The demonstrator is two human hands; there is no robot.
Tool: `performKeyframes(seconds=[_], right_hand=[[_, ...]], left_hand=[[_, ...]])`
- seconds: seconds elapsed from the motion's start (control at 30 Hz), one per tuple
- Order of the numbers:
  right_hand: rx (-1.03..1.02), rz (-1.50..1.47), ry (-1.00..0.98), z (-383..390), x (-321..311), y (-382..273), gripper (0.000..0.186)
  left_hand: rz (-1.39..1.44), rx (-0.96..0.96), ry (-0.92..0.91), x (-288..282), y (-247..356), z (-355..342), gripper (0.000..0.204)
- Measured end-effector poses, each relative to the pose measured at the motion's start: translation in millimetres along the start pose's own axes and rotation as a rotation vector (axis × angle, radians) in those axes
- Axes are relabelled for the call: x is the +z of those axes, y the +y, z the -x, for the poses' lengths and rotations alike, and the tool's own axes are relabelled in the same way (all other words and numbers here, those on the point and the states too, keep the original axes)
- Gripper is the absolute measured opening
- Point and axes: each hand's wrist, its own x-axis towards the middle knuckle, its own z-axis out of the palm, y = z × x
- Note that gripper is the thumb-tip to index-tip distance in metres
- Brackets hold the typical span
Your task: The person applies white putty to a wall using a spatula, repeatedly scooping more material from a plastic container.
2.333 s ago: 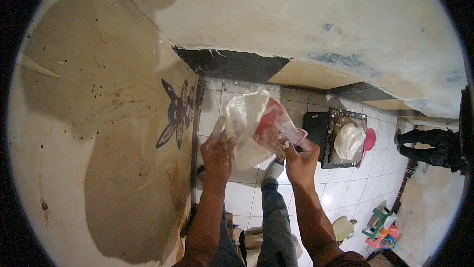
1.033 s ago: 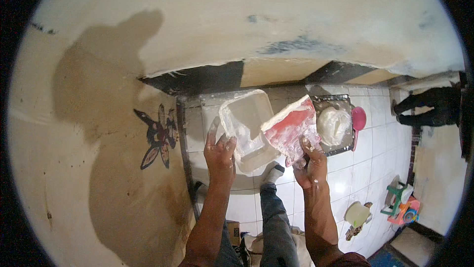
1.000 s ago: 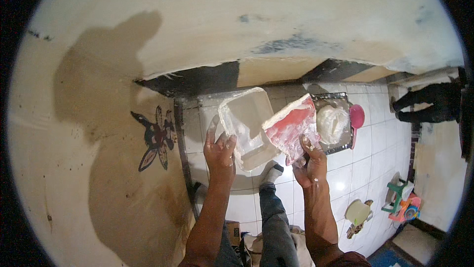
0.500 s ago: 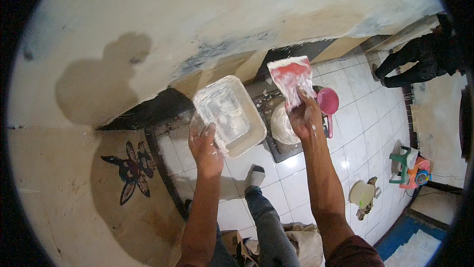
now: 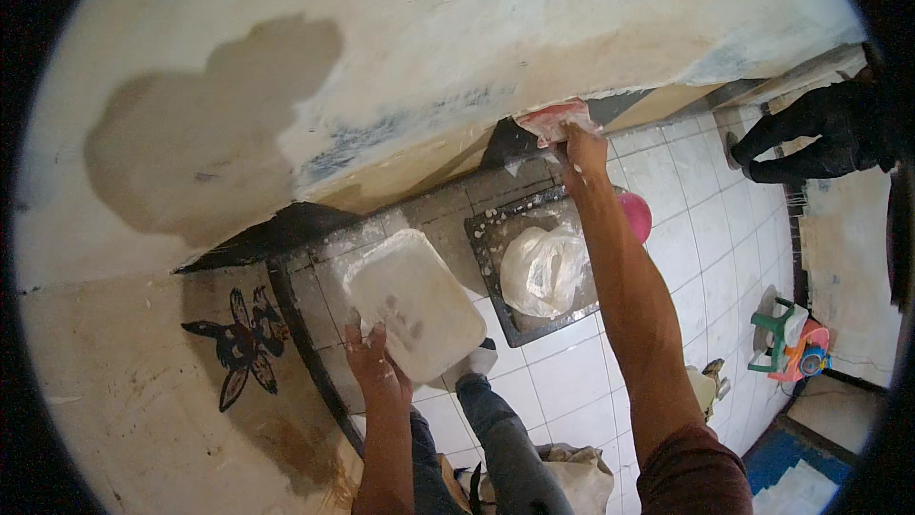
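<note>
My left hand [image 5: 376,360] grips the edge of a whitish rectangular plastic tub [image 5: 424,301], whose smooth, smudged underside seems to face me. Up at the foot of the wall [image 5: 429,58], my right hand [image 5: 583,148] is closed on a flat red scraper [image 5: 551,121] smeared with white paste. The scraper's far edge meets the wall, or lies very near it, by a dark painted patch. Below my right forearm, a clear plastic bag of white paste [image 5: 541,272] sits on a black tray [image 5: 488,262]. A pink dipper [image 5: 636,216] shows partly behind that forearm.
White floor tiles [image 5: 562,377] carry splashes along the wall. A person in dark trousers [image 5: 810,139] stands at the far right. Nearer are a green stool [image 5: 777,334] and an orange object [image 5: 808,348]. A pale sack [image 5: 577,477] lies by my legs.
My right hand has moved the scraper up to the wall base. My left hand has lowered and turned the tub, so its paste-coated inside no longer shows. The view has shifted.
</note>
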Motion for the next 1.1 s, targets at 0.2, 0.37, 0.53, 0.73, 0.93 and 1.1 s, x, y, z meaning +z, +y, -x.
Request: performKeyframes(seconds=[0.2, 0.37, 0.53, 0.73, 0.93, 1.1], right_hand=[[-0.526, 0.6, -0.188, 5, -8, -37, 0.02], [-0.037, 0.271, -0.044, 28, -34, -17, 0.022], [0.109, -0.035, 0.039, -14, -20, 15, 0.022], [-0.026, -0.102, 0.03, 2, 24, -22, 0.02], [-0.041, -0.017, 0.018, 54, 8, -60, 0.021], [-0.075, -0.034, 0.015, -2, -5, -18, 0.022]], left_hand=[[0.05, -0.044, -0.005, 6, -3, 11, 0.061], [0.017, -0.043, 0.005, 13, -5, 16, 0.06], [0.038, -0.027, 0.012, 10, -12, 17, 0.059], [-0.028, -0.037, 0.034, 8, -9, 20, 0.058], [0.03, -0.002, 0.008, 19, 0, 24, 0.06], [0.021, -0.003, -0.029, 18, -6, 22, 0.062]])
